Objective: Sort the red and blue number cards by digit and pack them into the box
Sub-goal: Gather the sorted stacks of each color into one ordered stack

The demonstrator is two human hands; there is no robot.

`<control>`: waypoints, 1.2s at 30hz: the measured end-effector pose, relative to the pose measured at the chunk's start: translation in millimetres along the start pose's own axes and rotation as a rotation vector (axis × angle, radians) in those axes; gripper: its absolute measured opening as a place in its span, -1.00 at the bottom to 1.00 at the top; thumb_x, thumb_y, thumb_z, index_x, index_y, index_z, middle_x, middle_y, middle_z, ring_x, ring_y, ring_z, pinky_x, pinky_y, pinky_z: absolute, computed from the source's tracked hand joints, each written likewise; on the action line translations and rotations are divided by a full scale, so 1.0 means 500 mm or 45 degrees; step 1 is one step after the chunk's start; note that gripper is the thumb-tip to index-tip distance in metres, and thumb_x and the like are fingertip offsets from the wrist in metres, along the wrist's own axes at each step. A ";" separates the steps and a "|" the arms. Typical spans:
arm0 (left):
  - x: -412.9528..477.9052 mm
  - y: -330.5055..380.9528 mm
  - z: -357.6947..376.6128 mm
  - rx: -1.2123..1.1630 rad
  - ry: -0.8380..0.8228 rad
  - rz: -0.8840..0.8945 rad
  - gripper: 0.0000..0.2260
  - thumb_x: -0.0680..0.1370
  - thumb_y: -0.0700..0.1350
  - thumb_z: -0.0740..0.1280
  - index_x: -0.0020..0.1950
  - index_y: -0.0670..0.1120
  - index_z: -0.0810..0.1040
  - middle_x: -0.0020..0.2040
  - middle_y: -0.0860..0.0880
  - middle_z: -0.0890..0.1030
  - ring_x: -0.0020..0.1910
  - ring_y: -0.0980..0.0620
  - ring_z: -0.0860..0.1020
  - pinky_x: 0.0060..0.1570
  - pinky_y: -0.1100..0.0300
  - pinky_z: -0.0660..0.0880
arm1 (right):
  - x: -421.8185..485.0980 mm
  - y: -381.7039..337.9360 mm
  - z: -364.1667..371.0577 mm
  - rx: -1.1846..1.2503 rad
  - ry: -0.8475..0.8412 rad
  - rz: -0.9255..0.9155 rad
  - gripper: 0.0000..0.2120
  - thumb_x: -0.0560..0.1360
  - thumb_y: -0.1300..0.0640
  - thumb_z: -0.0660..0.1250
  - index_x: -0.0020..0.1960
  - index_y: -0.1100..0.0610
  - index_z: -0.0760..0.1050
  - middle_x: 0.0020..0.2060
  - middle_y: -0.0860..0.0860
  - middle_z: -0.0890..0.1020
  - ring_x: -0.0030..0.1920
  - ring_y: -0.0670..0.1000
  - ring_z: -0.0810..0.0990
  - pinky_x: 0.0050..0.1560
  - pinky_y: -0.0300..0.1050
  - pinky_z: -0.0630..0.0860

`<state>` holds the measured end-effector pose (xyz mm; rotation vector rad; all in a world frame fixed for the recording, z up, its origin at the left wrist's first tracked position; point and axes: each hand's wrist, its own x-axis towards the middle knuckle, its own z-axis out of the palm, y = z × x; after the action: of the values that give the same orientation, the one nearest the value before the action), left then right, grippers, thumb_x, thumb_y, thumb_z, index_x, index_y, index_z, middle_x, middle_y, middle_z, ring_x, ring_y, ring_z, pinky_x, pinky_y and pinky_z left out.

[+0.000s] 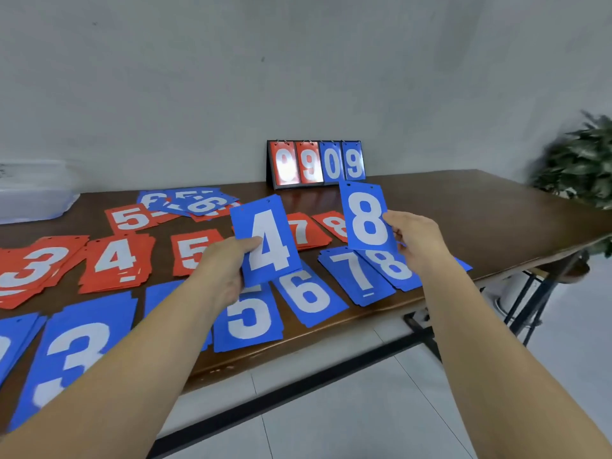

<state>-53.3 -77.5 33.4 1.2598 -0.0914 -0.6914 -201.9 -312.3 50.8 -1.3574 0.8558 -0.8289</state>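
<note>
While both hands are loaded, the step reads as dropping each card on its own digit stack, and the table [463,220] layout decides how. Red stacks run along the middle row, red 3 [39,266] and red 4 [116,260] out at 9 o'clock; blue stacks line the near edge, from blue 3 [76,352] at 8 o'clock through blue 5 [248,319], blue 6 [308,293] and blue 7 [357,273] to the blue 8 stack [392,266] at 4 o'clock. An unsorted heap [195,202] sits at 11 o'clock. A pale translucent container [33,193] at the far 9 o'clock edge may be the box; too blurred to confirm. Left hand [225,270] pinches the blue 4 card [268,240] by its lower left corner, thumb on the face, card lifted off the table. Right hand [414,240] pinches the blue 8 card [367,217] at its right edge, directly above the 8 stack. Judgement: lower the 8 straight down and square its edges; the 4 probably belongs on the blue card half hidden under the left forearm, between 3 and 5, digit not readable, so check before releasing. Cards look thin, stiff, glossy: solid blue field, large white numeral, two small punch holes at the top edge.
</note>
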 end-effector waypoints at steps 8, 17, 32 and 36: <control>0.007 -0.048 0.108 -0.004 0.045 -0.029 -0.79 0.52 -0.20 0.43 0.14 -0.15 0.56 0.03 -0.14 0.69 -0.04 -0.14 0.68 -0.10 -0.09 0.63 | 0.074 0.021 -0.108 -0.301 0.002 -0.029 -0.96 0.49 0.21 0.42 -0.07 0.16 0.60 -0.17 0.02 0.63 -0.14 -0.02 0.56 -0.16 -0.17 0.49; 0.021 -0.080 0.162 0.016 0.135 -0.037 -0.73 0.53 -0.22 0.42 0.21 -0.16 0.53 0.07 -0.15 0.68 -0.02 -0.15 0.67 -0.14 -0.10 0.63 | 0.138 0.086 -0.142 -0.599 -0.086 -0.017 -0.86 0.48 0.19 0.44 0.03 0.19 0.62 -0.08 0.03 0.63 0.03 0.03 0.57 0.02 -0.06 0.53; 0.014 -0.102 0.193 0.079 0.244 0.017 -0.74 0.52 -0.17 0.43 0.18 -0.13 0.50 0.04 -0.13 0.68 -0.03 -0.12 0.68 0.04 -0.14 0.61 | 0.112 0.095 -0.087 -0.801 -0.129 -0.270 -0.91 0.55 0.11 0.33 -0.03 0.01 0.61 -0.11 -0.08 0.64 -0.07 -0.03 0.57 -0.21 -0.14 0.50; 0.005 -0.099 0.188 0.085 0.237 0.024 -0.75 0.55 -0.18 0.40 0.21 -0.14 0.51 0.05 -0.13 0.68 -0.01 -0.14 0.67 0.07 -0.16 0.60 | 0.085 0.079 -0.044 -0.521 -0.295 -0.304 -0.88 0.56 0.14 0.33 -0.14 0.05 0.59 -0.17 -0.11 0.61 -0.13 -0.10 0.52 -0.20 -0.18 0.46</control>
<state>-112.7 -164.2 19.6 1.3796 0.0266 -0.5559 -201.5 -358.5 9.2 -1.9045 0.7118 -0.6787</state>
